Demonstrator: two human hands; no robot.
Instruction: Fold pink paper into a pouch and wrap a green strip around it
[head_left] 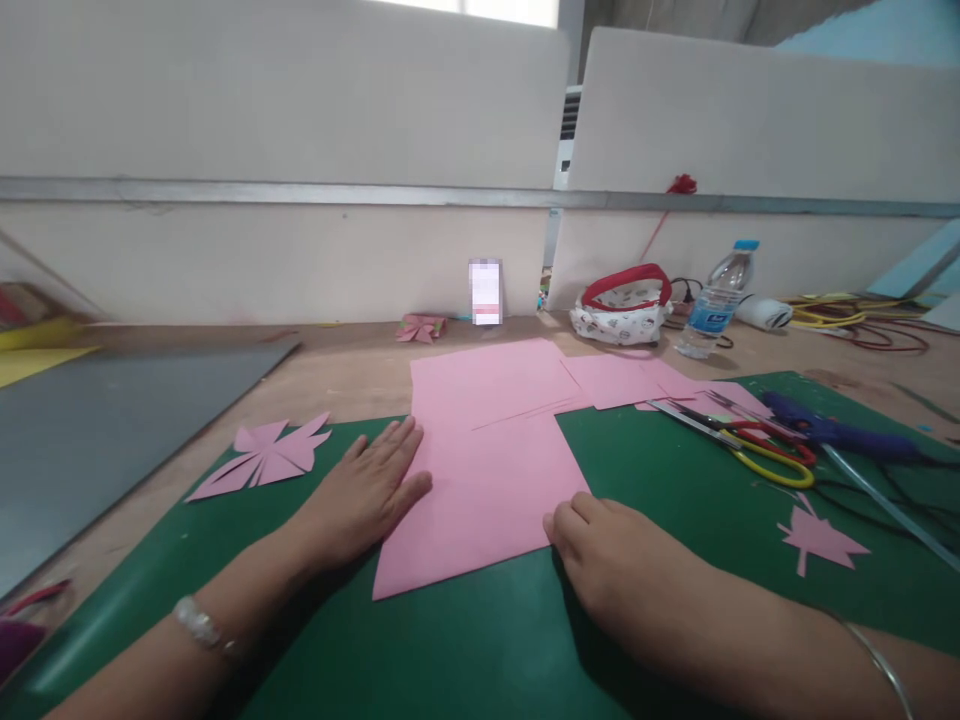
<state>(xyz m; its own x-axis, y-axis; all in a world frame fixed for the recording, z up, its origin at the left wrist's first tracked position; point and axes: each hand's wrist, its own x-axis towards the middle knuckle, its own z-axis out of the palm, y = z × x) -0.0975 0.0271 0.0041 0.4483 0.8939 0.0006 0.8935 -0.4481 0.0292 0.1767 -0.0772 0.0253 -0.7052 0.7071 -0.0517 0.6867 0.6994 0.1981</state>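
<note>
A pink sheet of paper (480, 510) lies on the green mat (337, 650) in front of me. My left hand (379, 480) rests flat along the sheet's left edge, fingers stretched out and holding nothing. At the lower right edge, the curled fingers of my right hand (600, 550) pinch the pink sheet near its corner. Beyond it spreads another pink sheet (487, 380), overlapping its far end. Left of my left hand is a cut pink paper flower shape (266, 455). A pink paper leaf (821, 535) lies to the right of my right hand.
Scissors (772, 465) with red and yellow handles and a blue glue gun (847, 430) lie at right. Behind stand a water bottle (716, 305), a white pouch (622, 315) and a phone (486, 292). A grey board (120, 430) covers the left side.
</note>
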